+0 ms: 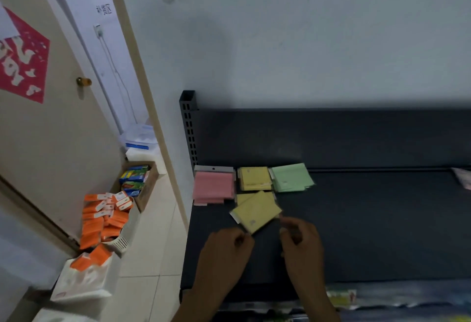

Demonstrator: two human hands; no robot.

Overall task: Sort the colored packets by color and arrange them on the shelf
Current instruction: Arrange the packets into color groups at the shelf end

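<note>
Both hands are pinching the loose yellow packet [256, 211]: left hand [229, 242] at its near corner, right hand [300, 235] at its right edge. It is lying skewed, just nearer than the yellow stack [254, 177], between pink stack [213, 186] and green stack [291, 177].

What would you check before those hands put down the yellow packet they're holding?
1. Hold: left hand and right hand each pinch a corner of the tilted yellow packet: ok.
2. Colour match: a yellow pile lies just beyond it: ok.
3. Neighbours kept apart: pink pile on its left, green pile on its right, no colours mixed: ok.
4. Packet squared to the pile: it sits askew: not ok.
5. Loose yellow packet beneath it, aligned: cannot tell.
6. Free room on the shelf: ok.
</note>
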